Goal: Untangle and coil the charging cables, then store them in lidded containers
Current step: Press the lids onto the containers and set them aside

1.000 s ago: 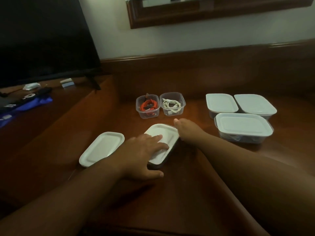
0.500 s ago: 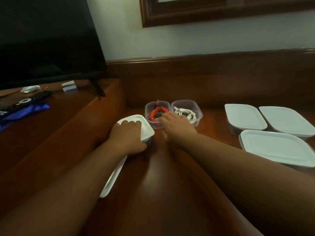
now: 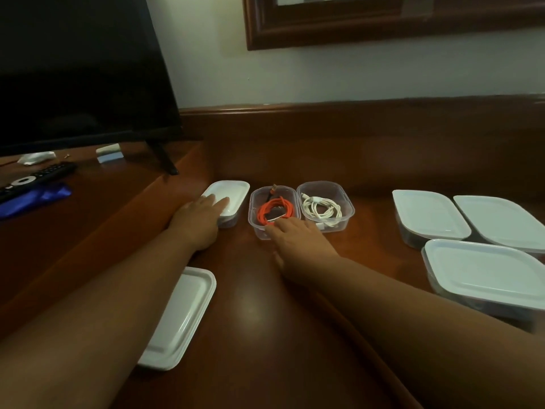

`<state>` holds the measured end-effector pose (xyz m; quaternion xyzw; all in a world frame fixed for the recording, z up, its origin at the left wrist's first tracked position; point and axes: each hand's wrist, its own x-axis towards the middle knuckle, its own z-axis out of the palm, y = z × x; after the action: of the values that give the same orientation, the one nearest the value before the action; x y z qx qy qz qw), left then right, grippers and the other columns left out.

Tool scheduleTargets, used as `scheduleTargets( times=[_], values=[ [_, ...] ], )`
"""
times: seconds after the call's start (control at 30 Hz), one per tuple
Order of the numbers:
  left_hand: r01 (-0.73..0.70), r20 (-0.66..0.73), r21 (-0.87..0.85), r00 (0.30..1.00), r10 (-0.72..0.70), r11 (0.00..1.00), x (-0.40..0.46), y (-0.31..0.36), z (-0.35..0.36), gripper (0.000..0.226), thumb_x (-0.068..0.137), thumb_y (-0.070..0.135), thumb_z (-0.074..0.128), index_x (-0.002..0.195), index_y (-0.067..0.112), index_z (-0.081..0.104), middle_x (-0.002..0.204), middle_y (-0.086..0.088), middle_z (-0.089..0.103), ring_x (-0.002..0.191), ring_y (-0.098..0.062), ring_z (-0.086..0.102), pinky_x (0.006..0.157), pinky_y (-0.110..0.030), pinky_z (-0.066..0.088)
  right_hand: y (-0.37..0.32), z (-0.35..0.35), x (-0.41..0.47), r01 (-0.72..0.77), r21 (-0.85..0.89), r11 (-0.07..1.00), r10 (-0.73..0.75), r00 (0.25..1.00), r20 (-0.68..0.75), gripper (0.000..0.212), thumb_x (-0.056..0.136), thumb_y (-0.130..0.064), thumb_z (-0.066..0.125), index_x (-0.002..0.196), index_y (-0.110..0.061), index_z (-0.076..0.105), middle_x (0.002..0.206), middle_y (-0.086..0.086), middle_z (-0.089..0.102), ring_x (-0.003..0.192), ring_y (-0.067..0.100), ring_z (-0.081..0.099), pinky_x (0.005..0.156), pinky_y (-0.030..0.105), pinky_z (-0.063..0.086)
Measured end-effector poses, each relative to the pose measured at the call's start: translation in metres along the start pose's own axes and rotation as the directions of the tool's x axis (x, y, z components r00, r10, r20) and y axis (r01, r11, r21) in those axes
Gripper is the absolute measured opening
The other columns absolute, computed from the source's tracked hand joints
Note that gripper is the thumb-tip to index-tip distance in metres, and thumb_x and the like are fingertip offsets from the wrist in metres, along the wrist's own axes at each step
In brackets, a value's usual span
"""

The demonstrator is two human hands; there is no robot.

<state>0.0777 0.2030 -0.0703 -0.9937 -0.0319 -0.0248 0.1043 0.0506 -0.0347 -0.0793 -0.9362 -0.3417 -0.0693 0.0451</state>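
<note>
- The left hand lay flat on the white lid of a small lidded container at the back left of the wooden worktop; its grip was spread, fingers straight and resting on the lid.
- The right hand reached to the near rim of an open clear container just right of the lidded one. Its fingers touched the rim, but whether that grip pinched the rim or merely rested there could not be told.
- Inside that open container sat a coiled orange cable, with a dark plug end poking up at the back.
- Touching its right side stood a second open container holding a coiled white cable.
- A loose white lid lay on the worktop near the person, partly under the left forearm.
- Three larger lidded containers were grouped close together at the right, well apart from the small ones.
- On a raised surface to the left stood a dark television, with a remote control and a blue cloth in front of it.
</note>
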Motion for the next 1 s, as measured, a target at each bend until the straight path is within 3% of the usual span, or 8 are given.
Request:
scheduleTargets(
  times=[0.17, 0.23, 0.33, 0.47, 0.6, 0.73, 0.87, 1.0],
  values=[
    [0.008, -0.202, -0.104, 0.979, -0.029, 0.995, -0.043, 0.013, -0.005, 0.063, 0.091, 0.040, 0.061, 0.148, 0.027, 0.038, 0.145, -0.006, 0.048, 0.129, -0.027, 0.050, 0.099, -0.041, 0.046, -0.006, -0.005, -0.032, 0.001, 0.090, 0.996, -0.001, 1.000, -0.001, 0.061, 0.095, -0.026, 0.054, 0.152, -0.018, 0.031, 0.153, 0.004, 0.038, 0.139, 0.023, 0.033, 0.115, 0.038, 0.029],
    [0.009, -0.243, -0.124, 0.969, -0.039, 0.992, -0.072, 0.021, -0.013, 0.037, 0.089, 0.046, 0.061, 0.119, 0.025, 0.060, 0.118, -0.003, 0.062, 0.108, -0.025, 0.061, 0.081, -0.037, 0.050, -0.009, -0.011, -0.052, -0.005, 0.136, 0.991, 0.006, 1.000, -0.005, 0.064, 0.095, -0.026, 0.054, 0.153, -0.018, 0.028, 0.153, 0.003, 0.036, 0.140, 0.021, 0.032, 0.115, 0.034, 0.027],
    [0.056, -0.130, -0.137, 0.989, -0.074, 0.989, -0.117, 0.030, -0.022, 0.024, 0.090, 0.048, 0.057, 0.086, 0.024, 0.056, 0.097, 0.000, 0.064, 0.090, -0.024, 0.064, 0.071, -0.031, 0.047, -0.013, -0.020, -0.085, -0.040, 0.207, 0.977, 0.037, 0.999, 0.019, 0.065, 0.095, -0.030, 0.055, 0.153, -0.019, 0.029, 0.154, 0.001, 0.034, 0.141, 0.018, 0.030, 0.116, 0.032, 0.029],
    [0.054, 0.023, -0.085, 0.998, -0.053, 0.995, -0.168, 0.033, -0.016, 0.026, 0.092, 0.045, 0.054, 0.109, 0.027, 0.061, 0.119, -0.001, 0.065, 0.107, -0.023, 0.062, 0.087, -0.034, 0.051, -0.017, -0.028, -0.136, -0.127, 0.268, 0.955, 0.126, 0.992, 0.023, 0.063, 0.091, -0.043, 0.063, 0.146, -0.025, 0.038, 0.154, -0.003, 0.029, 0.141, 0.016, 0.030, 0.111, 0.033, 0.039],
    [0.106, 0.066, -0.097, 0.993, -0.100, 0.990, -0.195, 0.030, -0.007, 0.036, 0.091, 0.033, 0.052, 0.125, 0.024, 0.062, 0.124, 0.001, 0.065, 0.111, -0.022, 0.061, 0.092, -0.033, 0.049, -0.016, -0.031, -0.181, -0.323, 0.403, 0.856, 0.317, 0.945, 0.085, 0.095, 0.074, -0.062, 0.074, 0.148, -0.029, 0.026, 0.163, -0.002, 0.008, 0.149, 0.021, 0.020, 0.113, 0.041, 0.039],
    [0.113, 0.084, -0.092, 0.991, -0.105, 0.989, -0.206, 0.036, -0.012, 0.036, 0.090, 0.028, 0.055, 0.125, 0.027, 0.064, 0.126, -0.001, 0.065, 0.114, -0.024, 0.060, 0.093, -0.032, 0.048, -0.015, -0.029, -0.214, -0.372, 0.544, 0.752, 0.408, 0.911, 0.059, 0.092, 0.067, -0.057, 0.082, 0.140, -0.023, 0.037, 0.147, -0.007, 0.030, 0.128, 0.011, 0.045, 0.101, 0.030, 0.050],
    [0.072, 0.084, -0.018, 0.994, -0.070, 0.997, -0.209, 0.042, -0.018, 0.027, 0.088, 0.025, 0.058, 0.112, 0.021, 0.067, 0.110, 0.000, 0.067, 0.096, -0.020, 0.063, 0.073, -0.026, 0.044, -0.011, -0.026, -0.239, -0.324, 0.632, 0.704, 0.404, 0.915, 0.019, 0.072, 0.067, -0.045, 0.087, 0.122, -0.027, 0.043, 0.131, -0.009, 0.042, 0.114, 0.007, 0.052, 0.082, 0.017, 0.054],
    [0.067, 0.092, 0.040, 0.993, -0.070, 0.997, -0.209, 0.045, -0.020, 0.024, 0.087, 0.025, 0.061, 0.110, 0.019, 0.062, 0.096, 0.004, 0.061, 0.081, -0.015, 0.054, 0.068, -0.026, 0.040, -0.012, -0.026, -0.250, -0.285, 0.685, 0.671, 0.377, 0.926, 0.017, 0.076, 0.068, -0.039, 0.089, 0.122, -0.033, 0.036, 0.127, -0.008, 0.047, 0.111, 0.005, 0.052, 0.077, 0.014, 0.052]
  ],
)
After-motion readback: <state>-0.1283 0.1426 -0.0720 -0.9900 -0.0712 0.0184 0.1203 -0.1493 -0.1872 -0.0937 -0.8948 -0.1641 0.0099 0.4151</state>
